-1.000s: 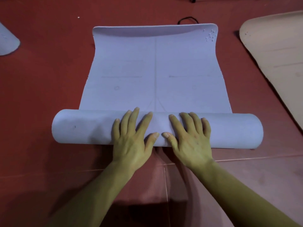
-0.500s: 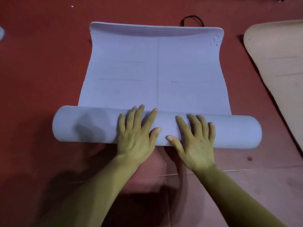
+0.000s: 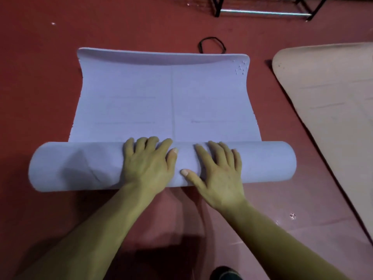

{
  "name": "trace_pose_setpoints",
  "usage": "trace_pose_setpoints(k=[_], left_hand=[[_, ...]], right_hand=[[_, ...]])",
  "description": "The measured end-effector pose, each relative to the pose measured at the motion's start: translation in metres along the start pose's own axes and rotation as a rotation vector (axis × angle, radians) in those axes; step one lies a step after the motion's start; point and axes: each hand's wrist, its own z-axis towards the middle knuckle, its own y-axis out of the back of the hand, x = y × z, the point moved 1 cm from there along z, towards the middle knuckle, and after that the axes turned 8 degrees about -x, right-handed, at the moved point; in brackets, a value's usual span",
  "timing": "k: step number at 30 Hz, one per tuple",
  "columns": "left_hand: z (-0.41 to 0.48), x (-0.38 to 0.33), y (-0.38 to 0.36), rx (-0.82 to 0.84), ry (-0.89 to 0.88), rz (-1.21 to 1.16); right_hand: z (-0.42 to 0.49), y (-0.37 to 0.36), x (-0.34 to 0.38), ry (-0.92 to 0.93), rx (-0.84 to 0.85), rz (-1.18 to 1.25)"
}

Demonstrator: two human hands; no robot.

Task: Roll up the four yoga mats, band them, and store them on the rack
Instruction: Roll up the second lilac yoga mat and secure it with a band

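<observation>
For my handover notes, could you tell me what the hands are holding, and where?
Nothing is gripped: left hand and right hand press flat on the middle of the lavender mat's roll.

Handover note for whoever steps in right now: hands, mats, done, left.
Left hand: flat, palm down on the roll, no grip closed.
Right hand: same, beside it near the roll's middle.
Lilac mat: partly rolled; the roll lies across the near end, the rest is flat on the red floor, far edge curling up.
Black band: on the floor just past the mat's far edge, unused.
Tan mat: flat to the right, not rolled.
Rack: only its base shows at the top; no mats seen on it.
Left: finish this roll, band it, roll and band the others, store all.
</observation>
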Motion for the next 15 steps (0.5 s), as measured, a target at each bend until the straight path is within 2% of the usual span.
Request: trace_pose_setpoints(k=[3, 7, 11, 15], left_hand=[[0.003, 0.003, 0.002, -0.071, -0.01, -0.038], [-0.01, 0.005, -0.002, -0.257, -0.148, -0.143], [-0.019, 0.0, -0.011, -0.222, -0.182, -0.07], [-0.009, 0.001, -0.016, -0.202, -0.184, -0.033]], right_hand=[[0.001, -0.003, -0.002, 0.013, -0.027, -0.02], [0.016, -0.006, -0.004, 0.03, -0.054, -0.035], [0.035, -0.006, -0.004, 0.021, -0.037, -0.005], [0.027, -0.009, -0.011, 0.05, -0.179, 0.086]])
